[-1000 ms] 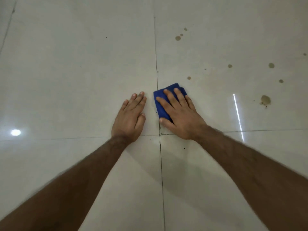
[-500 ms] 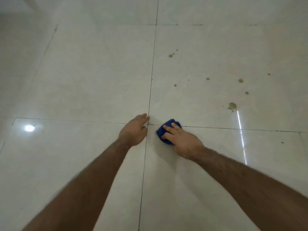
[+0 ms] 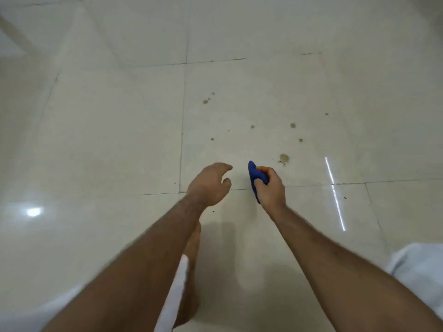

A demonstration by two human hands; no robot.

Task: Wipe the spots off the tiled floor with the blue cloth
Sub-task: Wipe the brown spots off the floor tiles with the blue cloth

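My right hand grips the blue cloth, bunched up and lifted off the glossy cream tiled floor. My left hand hovers beside it with loosely curled fingers and holds nothing. Several brown spots mark the tile ahead: the largest spot lies just right of the cloth, a small cluster of spots lies farther off, and more spots are scattered between them.
Dark grout lines cross the floor. My bare foot and white trouser legs show at the bottom of the view. Light reflections glare on the tiles at left and right.
Both hands have come up off the floor and my view has risen and pulled back. My right hand went from pressing the cloth flat to gripping it bunched in the air.
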